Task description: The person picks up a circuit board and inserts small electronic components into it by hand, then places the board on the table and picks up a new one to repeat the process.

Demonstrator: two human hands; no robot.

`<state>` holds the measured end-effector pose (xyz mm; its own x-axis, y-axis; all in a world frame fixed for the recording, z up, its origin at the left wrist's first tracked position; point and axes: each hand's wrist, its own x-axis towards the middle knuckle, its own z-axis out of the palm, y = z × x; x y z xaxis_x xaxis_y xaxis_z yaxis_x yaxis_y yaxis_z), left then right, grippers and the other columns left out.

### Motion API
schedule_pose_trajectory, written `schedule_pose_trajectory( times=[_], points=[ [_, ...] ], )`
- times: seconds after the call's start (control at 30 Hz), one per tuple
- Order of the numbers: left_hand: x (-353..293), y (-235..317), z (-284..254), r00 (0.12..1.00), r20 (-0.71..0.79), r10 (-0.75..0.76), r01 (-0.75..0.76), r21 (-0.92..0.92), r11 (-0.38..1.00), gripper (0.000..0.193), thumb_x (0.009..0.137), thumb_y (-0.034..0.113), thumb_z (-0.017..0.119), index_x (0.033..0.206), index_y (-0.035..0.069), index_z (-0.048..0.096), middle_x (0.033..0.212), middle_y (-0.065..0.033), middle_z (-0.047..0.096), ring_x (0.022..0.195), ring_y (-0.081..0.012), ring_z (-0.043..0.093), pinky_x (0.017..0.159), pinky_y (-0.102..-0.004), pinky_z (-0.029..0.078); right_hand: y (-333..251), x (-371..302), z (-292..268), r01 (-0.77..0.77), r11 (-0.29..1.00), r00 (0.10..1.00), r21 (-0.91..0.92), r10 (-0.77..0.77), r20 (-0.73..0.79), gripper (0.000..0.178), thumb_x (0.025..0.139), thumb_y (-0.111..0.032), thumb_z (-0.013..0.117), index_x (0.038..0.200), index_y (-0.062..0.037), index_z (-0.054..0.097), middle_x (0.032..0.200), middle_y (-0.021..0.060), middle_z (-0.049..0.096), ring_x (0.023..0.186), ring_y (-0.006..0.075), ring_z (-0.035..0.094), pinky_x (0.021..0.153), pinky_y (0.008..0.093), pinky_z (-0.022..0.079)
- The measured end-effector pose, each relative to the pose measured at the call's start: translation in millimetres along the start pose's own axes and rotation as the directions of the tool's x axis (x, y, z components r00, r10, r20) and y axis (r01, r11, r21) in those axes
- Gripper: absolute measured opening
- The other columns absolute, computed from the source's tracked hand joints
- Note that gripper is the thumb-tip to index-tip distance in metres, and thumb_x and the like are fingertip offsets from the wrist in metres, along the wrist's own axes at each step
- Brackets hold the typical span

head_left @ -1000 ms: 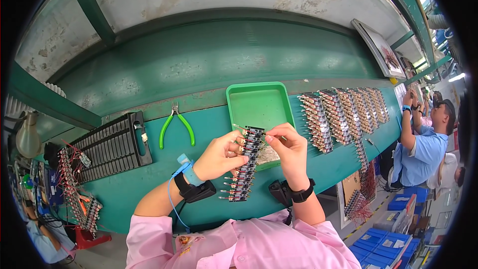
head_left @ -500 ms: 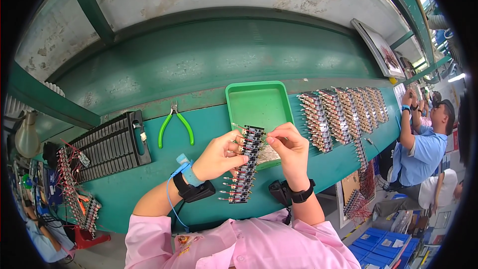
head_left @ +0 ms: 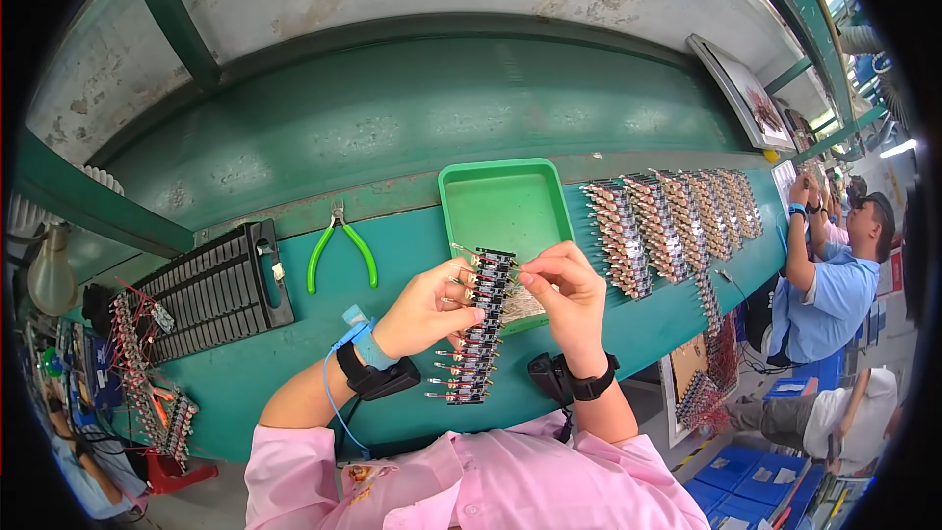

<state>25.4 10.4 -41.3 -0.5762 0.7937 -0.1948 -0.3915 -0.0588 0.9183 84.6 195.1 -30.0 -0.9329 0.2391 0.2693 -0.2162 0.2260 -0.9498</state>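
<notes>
My left hand (head_left: pixel 424 312) is closed around the upper left side of a long strip of small black circuit boards (head_left: pixel 479 342), its thumb pressed on the face. Red-and-white parts with pins stick out from the strip's left edge. The strip stands tilted above the near rim of a green tray (head_left: pixel 500 198), which has pale clippings in its near end. At the strip's upper right edge my right hand (head_left: pixel 567 299) is pinched, thumb against forefinger; whatever lies between those tips is too small to make out. Green-handled cutters (head_left: pixel 340 247) lie left of the tray, apart from both hands.
Several similar board strips (head_left: pixel 618 240) lie in rows on the right. A black slotted rack (head_left: pixel 211 290) and red-wired boards (head_left: pixel 147 383) are at the left. A blue cord (head_left: pixel 334 388) runs from my left wristband. A co-worker in blue (head_left: pixel 834 290) works further right.
My right fingertips stay pinched at the strip's upper right edge with only a slight shift. The whole view has moved a little. A person in white in the background has moved.
</notes>
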Motion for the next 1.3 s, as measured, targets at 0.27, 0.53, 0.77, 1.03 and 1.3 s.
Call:
schedule_pose_trajectory(
  times=[0.27, 0.53, 0.77, 1.03, 1.3],
  points=[
    [-0.5, -0.7, 0.2, 1.000, -0.001, -0.006, 0.006, -0.052, 0.999, 0.035, 0.077, 0.000, 0.056, 0.108, 0.004, 0.040, 0.088, -0.0072, 0.058, 0.067, -0.0101, 0.058, 0.050, -0.0218, 0.050, -2.3, 0.3, -0.3, 0.047, 0.989, 0.999, -0.141, -0.049, -0.009, 0.009, 0.072, 0.006, 0.062, 0.079, 0.0010, 0.061, 0.080, 0.0035, 0.052, 0.066, 0.0083, 0.050, 0.057, 0.0194, 0.040],
    [-0.5, -1.9, 0.5, 0.999, 0.031, -0.033, 0.036, -0.132, 0.991, 0.036, 0.077, 0.000, 0.057, 0.108, 0.004, 0.041, 0.085, -0.0062, 0.059, 0.065, -0.0088, 0.057, 0.050, -0.0207, 0.049, -8.0, 4.5, -0.4, 0.056, 0.970, 0.998, -0.235, -0.058, 0.002, 0.008, 0.072, 0.006, 0.060, 0.077, 0.0004, 0.058, 0.079, 0.0042, 0.052, 0.064, 0.0085, 0.050, 0.054, 0.0198, 0.039],
    [-0.2, 1.0, -3.3, 0.997, 0.046, -0.064, 0.070, -0.142, 0.987, 0.036, 0.076, 0.000, 0.058, 0.108, 0.004, 0.042, 0.084, -0.0050, 0.060, 0.066, -0.0066, 0.056, 0.049, -0.0176, 0.045, -9.0, 10.2, -6.3, 0.167, 0.938, 0.985, -0.303, -0.144, 0.098, 0.010, 0.070, 0.006, 0.060, 0.077, 0.0001, 0.057, 0.077, 0.0051, 0.052, 0.064, 0.0109, 0.051, 0.052, 0.0209, 0.039],
    [0.1, 1.0, -2.7, 0.994, 0.067, -0.087, 0.096, -0.143, 0.985, 0.036, 0.075, 0.000, 0.058, 0.108, 0.003, 0.043, 0.085, -0.0041, 0.060, 0.068, -0.0052, 0.055, 0.050, -0.0160, 0.044, -9.3, 10.6, -7.0, 0.139, 0.951, 0.987, -0.277, -0.110, 0.117, 0.009, 0.070, 0.006, 0.060, 0.077, -0.0003, 0.058, 0.077, 0.0054, 0.053, 0.065, 0.0115, 0.051, 0.053, 0.0218, 0.040],
    [3.5, -0.7, -7.7, 0.995, 0.074, -0.062, 0.072, -0.152, 0.986, 0.035, 0.074, 0.001, 0.058, 0.106, 0.002, 0.045, 0.082, -0.0029, 0.059, 0.065, -0.0048, 0.054, 0.049, -0.0157, 0.042, -6.0, 7.3, -9.4, 0.107, 0.975, 0.994, -0.193, -0.107, 0.010, 0.009, 0.074, 0.007, 0.058, 0.081, 0.0012, 0.056, 0.078, 0.0040, 0.051, 0.067, 0.0091, 0.049, 0.057, 0.0204, 0.039]
  ],
)
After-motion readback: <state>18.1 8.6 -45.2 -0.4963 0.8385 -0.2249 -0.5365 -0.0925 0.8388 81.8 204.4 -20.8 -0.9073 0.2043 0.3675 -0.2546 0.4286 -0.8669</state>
